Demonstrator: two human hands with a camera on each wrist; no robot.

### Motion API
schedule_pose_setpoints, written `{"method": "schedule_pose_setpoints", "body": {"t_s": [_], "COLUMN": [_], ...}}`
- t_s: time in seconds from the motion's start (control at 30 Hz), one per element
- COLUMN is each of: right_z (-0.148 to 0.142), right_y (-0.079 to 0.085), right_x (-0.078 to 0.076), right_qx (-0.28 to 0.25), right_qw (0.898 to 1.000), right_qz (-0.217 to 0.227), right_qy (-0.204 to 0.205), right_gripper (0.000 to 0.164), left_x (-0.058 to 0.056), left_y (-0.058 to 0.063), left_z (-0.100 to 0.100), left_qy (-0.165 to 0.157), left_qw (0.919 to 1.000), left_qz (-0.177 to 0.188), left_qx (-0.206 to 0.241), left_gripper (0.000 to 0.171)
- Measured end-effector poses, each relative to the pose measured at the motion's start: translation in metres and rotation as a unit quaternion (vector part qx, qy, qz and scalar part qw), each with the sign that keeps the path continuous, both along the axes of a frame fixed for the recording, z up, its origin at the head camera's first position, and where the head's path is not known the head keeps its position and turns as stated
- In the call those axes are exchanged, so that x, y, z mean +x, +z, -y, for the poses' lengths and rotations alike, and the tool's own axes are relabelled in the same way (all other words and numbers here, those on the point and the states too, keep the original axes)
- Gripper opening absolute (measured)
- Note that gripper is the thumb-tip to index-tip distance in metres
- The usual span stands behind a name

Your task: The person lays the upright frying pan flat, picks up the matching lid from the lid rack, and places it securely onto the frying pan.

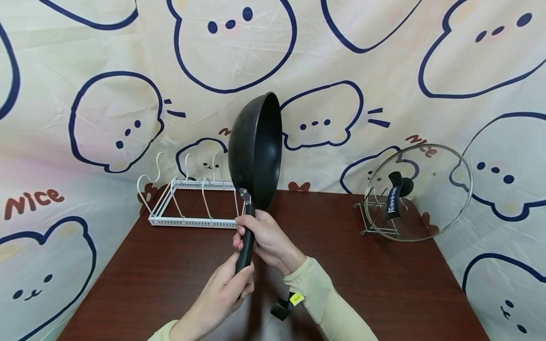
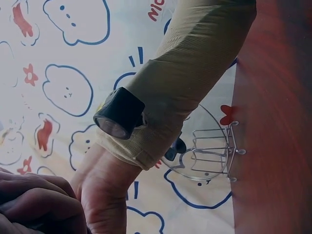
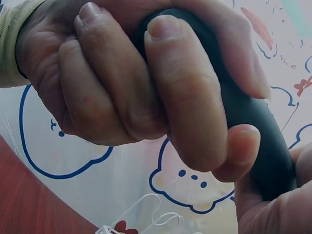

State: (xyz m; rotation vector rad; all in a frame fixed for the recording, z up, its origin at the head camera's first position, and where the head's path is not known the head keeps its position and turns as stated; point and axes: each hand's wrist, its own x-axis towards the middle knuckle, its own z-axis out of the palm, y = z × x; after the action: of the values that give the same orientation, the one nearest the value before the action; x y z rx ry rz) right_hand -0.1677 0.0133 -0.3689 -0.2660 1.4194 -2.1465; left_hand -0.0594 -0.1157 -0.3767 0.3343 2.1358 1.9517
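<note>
Lifted into midair above a red-brown wooden table (image 1: 350, 284) with a deep, round-bottomed black pan (image 1: 251, 142), bowl uppermost, in both hands. Dull and dark inside and out, with a soft grey sheen on the curved outer wall, a thin rim, an open mouth facing right and a silvery metal fitting at the joint with its straight black handle (image 1: 245, 253). Gripped near the handle's lower end by the left hand (image 1: 223, 286), with fingers curled round, and held closer to the bowl by the right hand (image 1: 273, 239), with thumb and fingers around it. Seen in front of a low white rack (image 1: 192, 221) with curved wires, at left, and well apart from a round clear glass lid (image 1: 443, 208) in a silver wire stand (image 1: 364, 231), at right.
</note>
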Motion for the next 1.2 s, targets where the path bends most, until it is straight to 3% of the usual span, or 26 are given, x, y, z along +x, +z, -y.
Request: {"method": "schedule_pose_setpoints", "body": {"t_s": [0.3,0.57,0.87,1.2], "right_z": [-0.005,-0.011,-0.014,-0.017], "right_y": [-0.012,-0.020,-0.030,-0.039], "right_x": [-0.001,-0.002,-0.003,-0.003], "right_qx": [-0.003,0.002,0.016,0.022], "right_qw": [1.000,0.999,0.999,0.998], "right_qz": [0.019,0.034,0.041,0.055], "right_qy": [-0.003,-0.004,-0.017,-0.032], "right_gripper": [0.008,0.017,0.014,0.010], "left_x": [-0.002,-0.003,-0.005,-0.006], "left_y": [-0.010,-0.016,-0.024,-0.031], "left_z": [-0.005,-0.009,-0.012,-0.017], "left_qy": [-0.005,-0.001,-0.016,-0.010], "left_qw": [0.9996,0.9996,0.9992,0.9988], "left_qz": [0.026,0.027,0.029,0.043], "left_qx": [0.004,0.006,0.022,0.020], "left_gripper": [0.027,0.025,0.026,0.025]}}
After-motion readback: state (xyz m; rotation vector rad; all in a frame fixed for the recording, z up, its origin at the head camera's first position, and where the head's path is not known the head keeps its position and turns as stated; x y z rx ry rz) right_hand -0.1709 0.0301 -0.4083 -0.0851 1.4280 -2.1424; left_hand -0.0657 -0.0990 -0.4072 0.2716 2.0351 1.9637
